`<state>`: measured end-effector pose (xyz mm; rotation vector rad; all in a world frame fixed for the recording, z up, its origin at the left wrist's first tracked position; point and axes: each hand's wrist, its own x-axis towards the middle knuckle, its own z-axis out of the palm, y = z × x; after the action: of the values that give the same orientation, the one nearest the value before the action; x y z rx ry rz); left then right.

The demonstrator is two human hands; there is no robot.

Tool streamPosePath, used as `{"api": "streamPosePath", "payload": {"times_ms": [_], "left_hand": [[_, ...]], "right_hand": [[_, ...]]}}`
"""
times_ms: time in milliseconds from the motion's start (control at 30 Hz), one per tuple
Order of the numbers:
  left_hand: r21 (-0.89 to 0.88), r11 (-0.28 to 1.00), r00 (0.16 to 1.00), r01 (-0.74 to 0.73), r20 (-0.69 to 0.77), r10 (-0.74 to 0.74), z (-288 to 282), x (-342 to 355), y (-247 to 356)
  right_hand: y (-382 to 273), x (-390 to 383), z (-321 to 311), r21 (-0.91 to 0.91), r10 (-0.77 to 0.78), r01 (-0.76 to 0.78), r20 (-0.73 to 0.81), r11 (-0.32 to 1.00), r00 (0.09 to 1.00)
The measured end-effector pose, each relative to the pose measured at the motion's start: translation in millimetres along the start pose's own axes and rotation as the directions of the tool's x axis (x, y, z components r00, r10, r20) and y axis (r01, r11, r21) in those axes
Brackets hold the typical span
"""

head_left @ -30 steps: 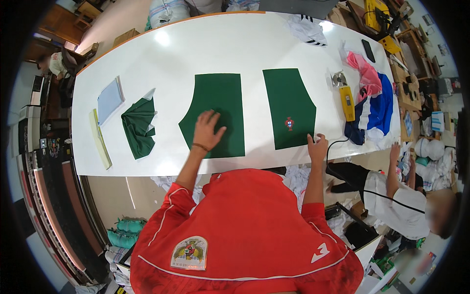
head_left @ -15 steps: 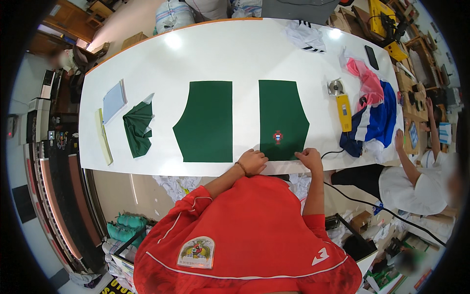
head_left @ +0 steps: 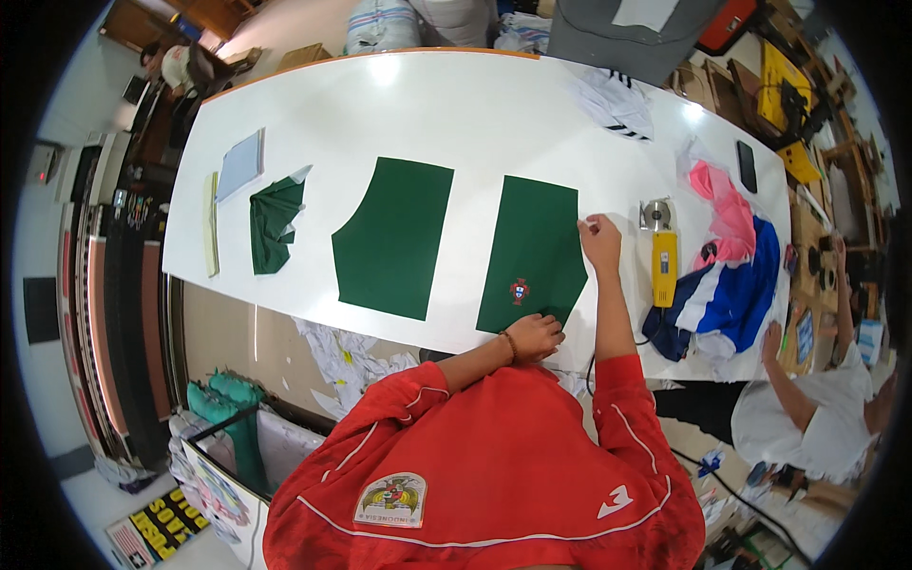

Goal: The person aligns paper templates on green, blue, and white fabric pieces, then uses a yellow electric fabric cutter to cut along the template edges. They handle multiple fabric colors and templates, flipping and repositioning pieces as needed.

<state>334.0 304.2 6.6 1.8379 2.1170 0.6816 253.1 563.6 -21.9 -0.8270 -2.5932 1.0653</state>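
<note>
Two dark green fabric pieces lie flat on the white table. The right fabric piece (head_left: 537, 233) bears a small red and blue crest near its lower end. My left hand (head_left: 534, 336) lies over that piece's lower edge, its fingers loosely bent and apart. At the upper right edge of the same piece, my right hand (head_left: 600, 239) has thumb and fingers pinched together. A tiny white bit shows at the fingertips, too small to name. The left green piece (head_left: 394, 237) lies apart, untouched by either hand.
A yellow electric rotary cutter (head_left: 664, 268) with a cord stands to the right, beside blue, white and pink cloth (head_left: 736, 285). Farther back are a black phone (head_left: 747, 166) and white cloth (head_left: 617, 104). Crumpled green fabric (head_left: 275, 226) lies left. A person in white (head_left: 807, 408) works at right.
My right hand has moved up from the lower right corner of the crested piece to its upper right edge. My left hand has shifted right along the lower edge. The view has turned.
</note>
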Motion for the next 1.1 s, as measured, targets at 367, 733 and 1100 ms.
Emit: {"api": "streamPosePath", "payload": {"times_ms": [367, 733, 1100], "left_hand": [[0.052, 0.987, 0.988, 0.149, -0.051, -0.147, 25, 8, 0], [-0.576, 0.758, 0.769, 0.308, -0.318, -0.554, -59, -58, 11], [-0.817, 0.502, 0.048, 0.284, -0.511, -0.858, -104, -199, -23]], "right_hand": [[-33, 67, 25, -0.288, -0.062, 0.072, 0.044, 0.955, 0.997], [-64, 67, -3, 0.374, -0.032, -0.08, 0.283, 0.924, 0.959], [-253, 77, 97, 0.352, -0.142, -0.037, 0.469, 0.935, 0.872]]}}
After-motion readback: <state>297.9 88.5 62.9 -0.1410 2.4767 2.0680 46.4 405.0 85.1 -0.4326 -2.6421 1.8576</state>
